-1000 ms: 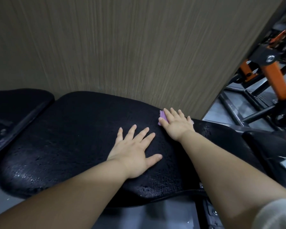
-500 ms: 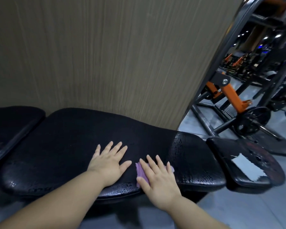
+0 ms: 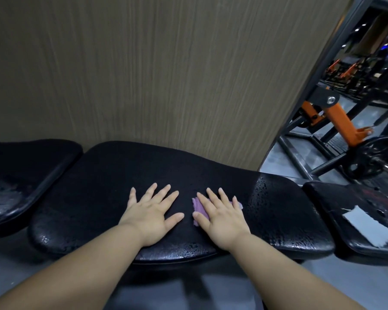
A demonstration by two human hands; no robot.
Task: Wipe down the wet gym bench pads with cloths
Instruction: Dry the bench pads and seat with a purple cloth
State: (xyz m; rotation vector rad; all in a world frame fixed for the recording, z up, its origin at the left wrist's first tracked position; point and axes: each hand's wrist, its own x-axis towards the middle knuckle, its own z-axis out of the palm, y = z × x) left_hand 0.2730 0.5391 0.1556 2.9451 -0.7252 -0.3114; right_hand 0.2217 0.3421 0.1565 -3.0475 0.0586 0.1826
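Purple cloth (image 3: 197, 208) mostly hidden under flat right hand (image 3: 222, 220), left hand (image 3: 151, 217) splayed on wet pad (image 3: 99, 186)

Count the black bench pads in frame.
3: left pad at far left, middle pad at centre under the purple cloth, right pad at lower right. Others may be out of frame.

We note a brown wood-grain wall panel (image 3: 166, 74) filling most of the view, its edge running down at right. Beyond it we record grey flooring (image 3: 356, 283) carrying a black steel machine frame (image 3: 296, 156) with an orange lever arm (image 3: 341, 123) and a black weight plate (image 3: 376, 159). Further machines (image 3: 345, 72) stand behind in dim light.
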